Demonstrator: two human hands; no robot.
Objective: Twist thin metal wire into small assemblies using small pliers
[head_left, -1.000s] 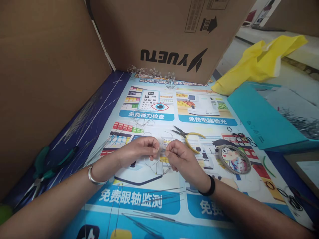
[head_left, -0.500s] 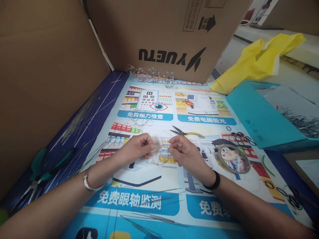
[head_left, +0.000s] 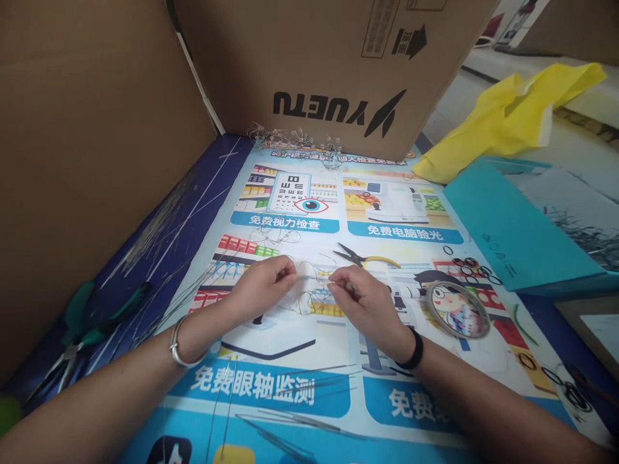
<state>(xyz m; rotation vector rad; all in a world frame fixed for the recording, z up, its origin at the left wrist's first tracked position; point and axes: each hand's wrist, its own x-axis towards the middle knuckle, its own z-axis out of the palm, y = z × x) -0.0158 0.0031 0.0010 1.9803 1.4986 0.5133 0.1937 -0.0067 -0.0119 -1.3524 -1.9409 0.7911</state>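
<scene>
Over the printed poster, my left hand pinches one side of a thin looped wire piece. My right hand is closed in a pinch at the other side of it, fingertips at a fine wire end. The two hands are a short gap apart, with the wire loops between and slightly below them. Pliers with yellow handles lie just beyond my right hand. More wire loops rest on the poster past my left hand.
Green-handled pliers and loose wires lie at the left. A tape roll, black rings and a teal box are at the right. Cardboard stands behind; a yellow cloth lies back right.
The view has shifted slightly. My fingertips have moved a little on the wire piece, and its loops have turned somewhat between my hands.
</scene>
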